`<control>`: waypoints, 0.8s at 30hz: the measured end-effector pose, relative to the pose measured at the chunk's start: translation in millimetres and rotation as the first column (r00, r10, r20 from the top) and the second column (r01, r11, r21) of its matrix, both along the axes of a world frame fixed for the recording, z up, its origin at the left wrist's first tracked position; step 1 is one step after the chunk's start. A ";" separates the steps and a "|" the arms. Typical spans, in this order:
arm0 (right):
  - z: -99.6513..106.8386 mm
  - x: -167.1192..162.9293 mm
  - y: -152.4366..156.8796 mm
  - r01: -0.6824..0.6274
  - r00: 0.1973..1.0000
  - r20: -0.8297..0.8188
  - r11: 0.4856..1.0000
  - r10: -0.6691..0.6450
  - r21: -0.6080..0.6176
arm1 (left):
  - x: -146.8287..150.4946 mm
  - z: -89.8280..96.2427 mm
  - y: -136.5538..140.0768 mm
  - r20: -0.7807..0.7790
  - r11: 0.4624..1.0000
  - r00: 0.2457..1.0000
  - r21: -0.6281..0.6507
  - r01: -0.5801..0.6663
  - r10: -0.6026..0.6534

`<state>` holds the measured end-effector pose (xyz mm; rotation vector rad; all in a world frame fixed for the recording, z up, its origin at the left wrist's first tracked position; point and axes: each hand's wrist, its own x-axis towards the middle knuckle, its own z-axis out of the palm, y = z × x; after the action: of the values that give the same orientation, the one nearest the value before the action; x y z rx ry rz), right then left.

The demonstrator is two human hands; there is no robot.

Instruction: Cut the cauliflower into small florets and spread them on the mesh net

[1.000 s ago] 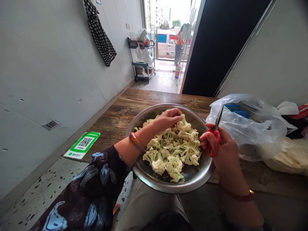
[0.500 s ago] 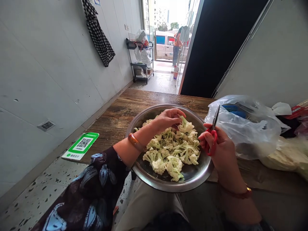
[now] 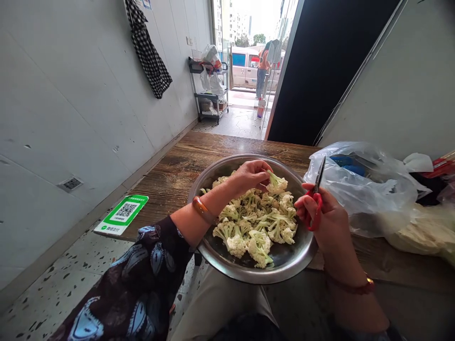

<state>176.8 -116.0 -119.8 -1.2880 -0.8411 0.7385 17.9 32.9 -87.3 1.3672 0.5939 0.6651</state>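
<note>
A wide metal bowl [image 3: 227, 269] rests at the near edge of the wooden table, holding several cut cauliflower pieces [image 3: 245, 225]. Over its far side, my left hand [image 3: 253, 176] pinches a cauliflower floret [image 3: 276, 183] by its pale green stem, the white head pointing right. At the bowl's right rim, my right hand [image 3: 325, 210] is closed around the red handles of a pair of scissors [image 3: 314, 201]. The dark blades point upward and look closed together. The scissors are apart from the floret.
On the table [image 3: 174, 166] to the right lie a clear plastic bag [image 3: 373, 189] and a bag of pale vegetables [image 3: 423, 232]. A green QR-code card [image 3: 122, 214] sits at the left corner. Beyond stand a cart [image 3: 209, 94] and a person [image 3: 263, 68] outside the doorway.
The whole view has shifted slightly, moving the scene a little to the right. Both hands keep their grip, and the floret in my left hand has turned a little.
</note>
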 end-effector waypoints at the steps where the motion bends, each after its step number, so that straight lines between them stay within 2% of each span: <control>1: -0.2 0.1 0.1 -0.005 1.000 -0.004 1.000 0.005 -0.002 | 0.4 0.1 0.0 -0.012 1.000 1.000 0.007 -0.024 0.024; 6: -1.4 0.2 -0.6 -0.014 1.000 -0.013 1.000 0.014 -0.005 | 0.3 -0.6 1.3 -0.018 0.988 0.988 -0.007 -0.156 0.155; 11: -2.0 0.2 -2.3 -0.065 0.998 0.005 0.998 0.065 0.001 | -3.2 -2.2 4.7 0.077 0.983 0.987 -0.127 -0.129 0.139; 14: -1.2 -0.2 -2.7 -0.095 0.995 0.025 0.995 0.095 -0.009 | -4.1 -4.6 6.8 0.090 0.985 0.990 -0.144 -0.094 0.108; 18: 1.2 -2.0 -2.3 -0.106 0.994 0.034 0.994 0.106 -0.004 | -4.9 -5.3 7.3 0.056 0.994 0.993 -0.035 -0.100 0.102; 21: 2.8 -3.3 -1.8 -0.102 0.994 0.041 0.995 0.103 -0.006 | -6.7 -3.3 7.2 0.023 0.982 0.986 0.085 -0.167 0.166; 24: 2.8 -3.6 -1.3 -0.104 0.993 0.046 0.994 0.105 -0.017 | -8.0 -2.2 7.3 0.056 0.978 0.979 0.071 -0.198 0.195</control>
<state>173.1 -117.3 -117.0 -1.2855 -0.9481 0.8013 9.9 40.2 -89.5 1.3702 0.6760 0.8864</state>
